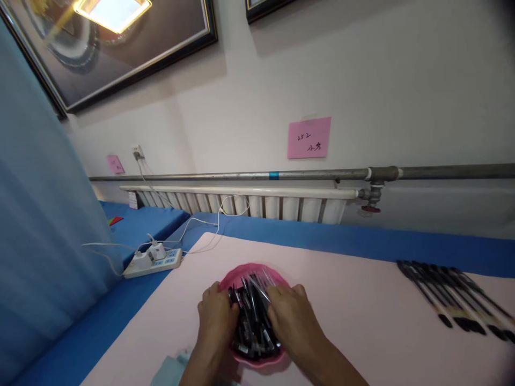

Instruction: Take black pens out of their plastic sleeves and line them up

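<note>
A round pink basket [257, 365] stands in front of me, filled with slender black pens or makeup brushes [251, 321]; their exact kind is hard to make out. At its left rim, my left hand [216, 316] has curled fingers, with the thumb over the contents. What it grips is hidden. Over the right side of the basket, my right hand [293, 319] is closed around some clear, slender plastic pieces [259, 284] that stick out toward the far rim.
Several black-headed brushes [450, 295] lie fanned out at the right on the pink sheet [341, 300]. A power strip [155, 262] with white plugs and cables is at the left. Light blue cloth [171, 370] lies near my left forearm. A radiator [257, 203] lines the wall.
</note>
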Available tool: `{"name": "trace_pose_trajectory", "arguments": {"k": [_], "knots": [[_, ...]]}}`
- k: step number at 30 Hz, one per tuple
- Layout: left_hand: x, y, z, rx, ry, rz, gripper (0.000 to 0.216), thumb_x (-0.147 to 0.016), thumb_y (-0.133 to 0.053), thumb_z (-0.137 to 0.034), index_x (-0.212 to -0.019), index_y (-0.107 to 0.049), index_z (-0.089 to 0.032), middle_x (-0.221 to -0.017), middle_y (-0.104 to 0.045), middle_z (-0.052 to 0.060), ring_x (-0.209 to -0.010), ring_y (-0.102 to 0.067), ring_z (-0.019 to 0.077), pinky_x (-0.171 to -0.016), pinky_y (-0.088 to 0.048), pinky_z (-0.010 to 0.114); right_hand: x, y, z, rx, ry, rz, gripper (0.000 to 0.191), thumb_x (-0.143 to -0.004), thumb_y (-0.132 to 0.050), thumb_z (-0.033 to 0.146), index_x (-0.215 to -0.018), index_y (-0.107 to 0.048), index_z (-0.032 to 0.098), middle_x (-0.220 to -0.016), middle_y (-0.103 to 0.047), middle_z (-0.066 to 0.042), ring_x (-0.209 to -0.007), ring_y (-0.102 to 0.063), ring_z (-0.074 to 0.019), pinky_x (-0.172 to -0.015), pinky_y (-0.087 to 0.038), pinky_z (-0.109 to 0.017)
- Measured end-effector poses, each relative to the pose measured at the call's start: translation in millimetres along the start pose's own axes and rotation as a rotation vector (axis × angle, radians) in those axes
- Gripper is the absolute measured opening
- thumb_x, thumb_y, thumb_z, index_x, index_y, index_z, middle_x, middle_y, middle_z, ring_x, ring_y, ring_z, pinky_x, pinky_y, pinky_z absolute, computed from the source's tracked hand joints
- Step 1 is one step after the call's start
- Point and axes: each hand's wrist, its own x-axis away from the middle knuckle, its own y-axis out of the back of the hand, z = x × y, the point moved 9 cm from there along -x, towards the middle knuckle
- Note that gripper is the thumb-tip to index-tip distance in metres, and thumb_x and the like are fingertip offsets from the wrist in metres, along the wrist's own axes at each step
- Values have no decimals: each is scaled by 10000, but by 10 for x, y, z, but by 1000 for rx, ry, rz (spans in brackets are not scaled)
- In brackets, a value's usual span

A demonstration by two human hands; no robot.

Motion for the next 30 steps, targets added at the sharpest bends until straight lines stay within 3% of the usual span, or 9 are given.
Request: {"name": "trace_pose_trajectory", "arguments": {"k": [3,6,7,10,13,20,30], "knots": [[7,135,-1,101,-11,-112,163,-697,-513,-190,-733,-668,-154,-1255,-534,157,-1170,-449,317,-947,-357,430,-3,83,-52,-65,-30,-40,281,-787,-381,60,-866,-605,211,-873,-702,-58,-773,-596,-234,-733,-383,-372],[48,374,70,569,-29,-307,156,-735,-522,-276,-723,-636,-171,-1207,-557,129,-1096,-514,276,-891,-422,392,8,165,-88,-145,-64,-67,300,-788,-410,113,-985,-601,235,-909,-697,-28,-770,-601,-211,-688,-432,-323],[47,388,121,797,-14,-310,167,-739,-535,-320,-733,-623,-178,-1101,-606,109,-976,-576,244,-804,-467,362,14,177,-81,-177,-64,-63,298,-775,-422,115,-972,-607,242,-876,-694,-15,-754,-605,-199,-663,-443,-302],[10,250,193,1440,99,-151,191,-702,-617,-363,-755,-573,-185,-731,-624,8,-634,-600,138,-574,-483,260,44,159,8,-302,-22,-21,269,-737,-432,81,-855,-615,239,-769,-665,12,-712,-609,-166,-638,-458,-266],[4,197,195,1811,179,-93,171,-670,-674,-246,-740,-535,-176,-644,-610,-21,-593,-615,116,-580,-507,245,80,119,106,-361,35,17,255,-712,-434,44,-790,-598,223,-760,-645,5,-706,-604,-165,-649,-461,-280],[45,225,182,1922,242,-135,92,-734,-602,-145,-741,-512,-164,-683,-672,39,-643,-680,172,-558,-550,268,91,79,109,-238,86,18,262,-742,-451,54,-845,-624,221,-841,-667,-31,-827,-593,-227,-765,-445,-384],[56,237,140,1881,206,-119,129,-719,-631,-160,-746,-506,-148,-669,-661,40,-569,-654,150,-548,-557,273,92,39,96,-212,96,43,289,-738,-435,40,-863,-626,216,-843,-668,-27,-817,-588,-218,-751,-437,-371]]}}
